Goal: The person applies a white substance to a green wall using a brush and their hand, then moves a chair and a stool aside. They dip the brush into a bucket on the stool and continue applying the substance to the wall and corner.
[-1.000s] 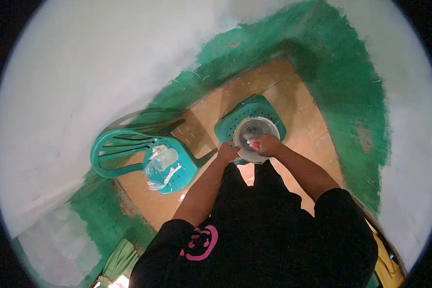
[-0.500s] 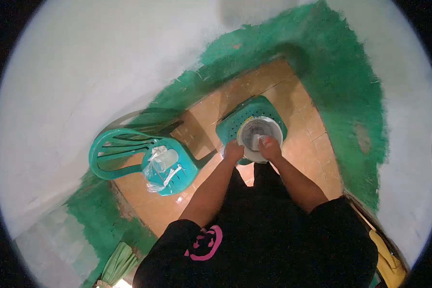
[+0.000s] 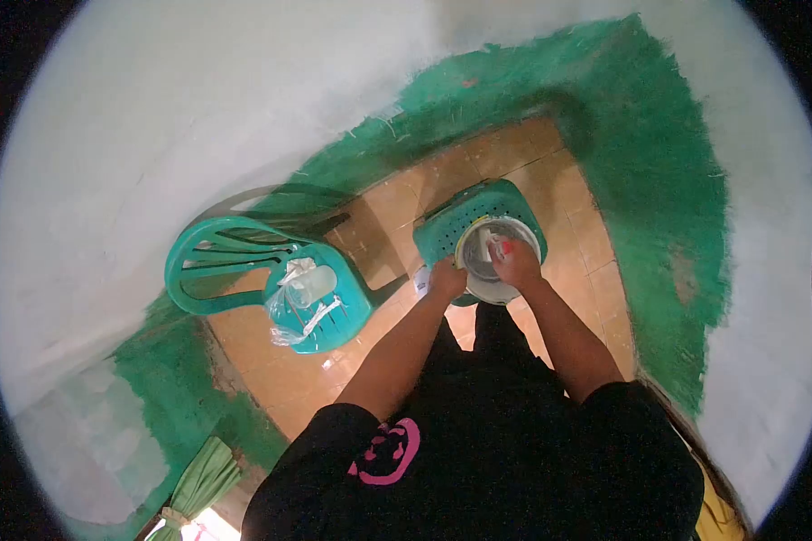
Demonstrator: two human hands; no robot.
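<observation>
A white bucket [image 3: 475,287] with whitish-grey contents stands on a green plastic stool [image 3: 438,236] pierced with small holes. My left hand [image 3: 447,278] is closed on the bucket's left rim. Inside the opening, my right hand [image 3: 518,265] grips a paintbrush [image 3: 485,245] with a whitish head and some red near my fingers. My fingers partly cover its handle.
A teal plastic chair [image 3: 356,307] stands to the left, bearing a clear plastic container [image 3: 314,287], a plastic bag [image 3: 286,311] and a white-smeared item. Walls [image 3: 641,117] carry green and white paint. A green curtain [image 3: 198,482] hangs lower left.
My right hand has shifted the paintbrush up and across inside the bucket, its head now farther from me. The left hand stays on the rim. The view has shifted slightly.
</observation>
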